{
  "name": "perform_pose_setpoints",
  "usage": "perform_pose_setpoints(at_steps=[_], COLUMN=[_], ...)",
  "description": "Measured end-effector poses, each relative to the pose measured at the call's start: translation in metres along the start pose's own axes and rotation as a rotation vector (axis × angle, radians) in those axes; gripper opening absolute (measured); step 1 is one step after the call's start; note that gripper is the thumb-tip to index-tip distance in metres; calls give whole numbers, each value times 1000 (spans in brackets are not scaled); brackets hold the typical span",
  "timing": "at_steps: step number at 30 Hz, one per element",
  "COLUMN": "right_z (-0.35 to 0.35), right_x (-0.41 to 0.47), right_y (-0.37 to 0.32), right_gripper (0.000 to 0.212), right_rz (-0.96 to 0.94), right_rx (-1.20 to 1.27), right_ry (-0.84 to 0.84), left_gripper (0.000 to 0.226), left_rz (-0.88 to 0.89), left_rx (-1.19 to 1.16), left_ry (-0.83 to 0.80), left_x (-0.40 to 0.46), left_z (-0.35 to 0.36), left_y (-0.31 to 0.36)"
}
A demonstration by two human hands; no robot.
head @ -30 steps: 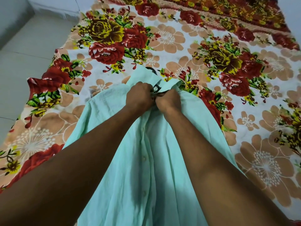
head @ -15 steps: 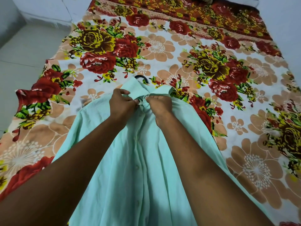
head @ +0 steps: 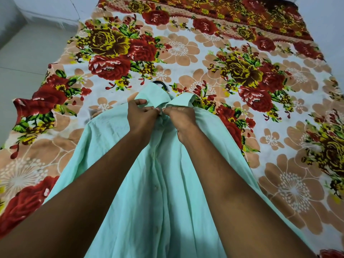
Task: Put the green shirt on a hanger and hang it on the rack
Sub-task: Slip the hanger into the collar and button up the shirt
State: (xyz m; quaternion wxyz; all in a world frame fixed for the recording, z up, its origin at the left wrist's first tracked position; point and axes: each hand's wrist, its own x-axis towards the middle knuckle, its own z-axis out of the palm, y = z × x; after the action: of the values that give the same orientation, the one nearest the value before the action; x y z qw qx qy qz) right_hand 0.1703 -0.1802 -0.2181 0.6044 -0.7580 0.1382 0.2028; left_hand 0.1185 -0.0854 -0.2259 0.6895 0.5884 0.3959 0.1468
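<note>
- Your left hand (head: 142,119) has its fingers curled and pinches the green shirt (head: 160,183) at the top of its front opening, just below the left flap of the collar (head: 158,96).
- Your right hand (head: 181,118) does the same from the other side, pinching the cloth just under the right collar flap; the fingertips of the two hands meet at the neck.
- The shirt lies front up on the floral bedsheet (head: 232,127), collar away from you, its body spreading wide toward the bottom edge of the view, with a row of small buttons (head: 156,187) running down the middle between your forearms.
- The hanger (head: 161,83) is inside the shirt: only its dark hook shows, poking out past the collar and lying on the sheet; the rest is covered by cloth.
- The sheet covers a bed, with pale floor (head: 24,58) to your left.
</note>
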Motion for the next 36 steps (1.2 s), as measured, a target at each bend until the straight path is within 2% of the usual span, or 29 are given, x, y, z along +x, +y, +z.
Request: perform_pose_setpoints(at_steps=[3,9,16,20,25,32,36], right_z=[1,-3,-2,-2,-6,-13,-11], right_x=[1,1,4,4,4,3,3], right_y=[1,1,2,1,3,6,9], right_gripper=[21,7,15,12,16,14,18], right_rz=[5,10,-8,-36,-52,-83,-98], right_rx=[-6,-7,23,5,-34,10,21], right_ry=[-3,-46,-48,-46,-63,-178,-109], left_gripper=[54,42,41,35,53,59,67], left_rz=[5,-17,-77,-95,-88,-98,-158], left_rx=[3,-45,-84,-125,-10,84,49], left_ry=[1,-27,-39,-104,-127,-101,-175], left_x=[-1,-2,3,5,8,19,22], left_z=[-2,-1,-4,-6,-9,-7,-10], left_y=[-2,-3,-7,-5,-1,0,-1])
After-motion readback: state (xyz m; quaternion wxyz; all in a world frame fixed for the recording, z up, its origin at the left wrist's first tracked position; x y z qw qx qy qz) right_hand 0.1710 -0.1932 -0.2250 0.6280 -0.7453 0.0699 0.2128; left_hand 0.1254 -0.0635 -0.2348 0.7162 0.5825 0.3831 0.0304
